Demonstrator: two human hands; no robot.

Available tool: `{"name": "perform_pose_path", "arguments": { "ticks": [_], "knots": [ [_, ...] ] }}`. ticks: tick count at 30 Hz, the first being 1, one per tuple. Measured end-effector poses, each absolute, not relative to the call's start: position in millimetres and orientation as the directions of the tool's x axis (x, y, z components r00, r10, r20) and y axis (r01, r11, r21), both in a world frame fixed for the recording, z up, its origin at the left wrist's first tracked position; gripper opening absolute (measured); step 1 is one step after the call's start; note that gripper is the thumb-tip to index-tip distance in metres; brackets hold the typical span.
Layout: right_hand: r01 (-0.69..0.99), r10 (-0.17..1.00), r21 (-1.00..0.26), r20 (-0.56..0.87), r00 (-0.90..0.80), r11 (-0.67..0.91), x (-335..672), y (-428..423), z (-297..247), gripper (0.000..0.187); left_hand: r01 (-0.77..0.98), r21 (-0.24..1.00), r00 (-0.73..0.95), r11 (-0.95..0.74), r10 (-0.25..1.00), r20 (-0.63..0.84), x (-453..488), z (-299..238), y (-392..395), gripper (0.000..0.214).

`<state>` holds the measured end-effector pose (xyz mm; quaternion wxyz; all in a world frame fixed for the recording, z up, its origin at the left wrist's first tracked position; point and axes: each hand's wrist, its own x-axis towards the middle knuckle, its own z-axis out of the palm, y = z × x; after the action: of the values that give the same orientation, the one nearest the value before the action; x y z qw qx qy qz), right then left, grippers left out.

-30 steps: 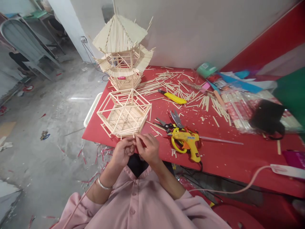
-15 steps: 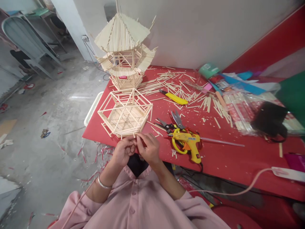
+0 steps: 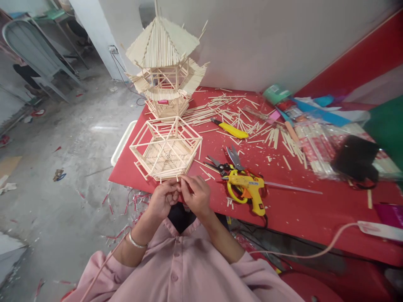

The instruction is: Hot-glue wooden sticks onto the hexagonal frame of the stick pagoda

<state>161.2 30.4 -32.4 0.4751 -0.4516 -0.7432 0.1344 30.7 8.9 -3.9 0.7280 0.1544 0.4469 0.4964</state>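
Both hands meet at the near edge of the red tabletop (image 3: 299,209). The fingers of the left hand (image 3: 163,200) and of the right hand (image 3: 197,196) are curled in, and their tips are pinched together on a small pale stick piece (image 3: 180,180). It sits just beside the 6 o'clock edge of the flat hexagonal frame of pale wooden sticks (image 3: 165,149). The hands are drawn in close to the chest, wrists low, which probably steadies so small a grip.

At 12 o'clock from the frame stands the tiered pagoda model of pale sticks (image 3: 165,63), set back near the wall, likely to keep it clear of the hands. At 3 o'clock from the right hand lies the yellow hot-glue gun (image 3: 247,188), on its side with its nozzle turned toward the hands, within easy reach. Beside it are the black-handled cutters (image 3: 225,161). Loose pale sticks (image 3: 233,111) and a yellow utility knife (image 3: 229,129) lie farther back.

The stick piece is almost wholly covered by the fingertips, so its length and whether it touches the frame cannot be told. The pagoda's spire is cut off at the top. A black object (image 3: 355,157) at 3 o'clock, resting on clear packets of sticks (image 3: 315,144), is too dark to identify.
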Motion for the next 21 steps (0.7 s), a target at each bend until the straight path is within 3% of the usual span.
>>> {"name": "perform_pose_path", "arguments": {
  "ticks": [21],
  "knots": [
    [0.557, 0.793, -0.613, 0.591, -0.148, 0.561, 162.4, 30.7, -34.5, 0.025, -0.592, 0.668, 0.124, 0.451, 0.87, -0.478, 31.0, -2.5, 8.8, 0.02]
  ]
}}
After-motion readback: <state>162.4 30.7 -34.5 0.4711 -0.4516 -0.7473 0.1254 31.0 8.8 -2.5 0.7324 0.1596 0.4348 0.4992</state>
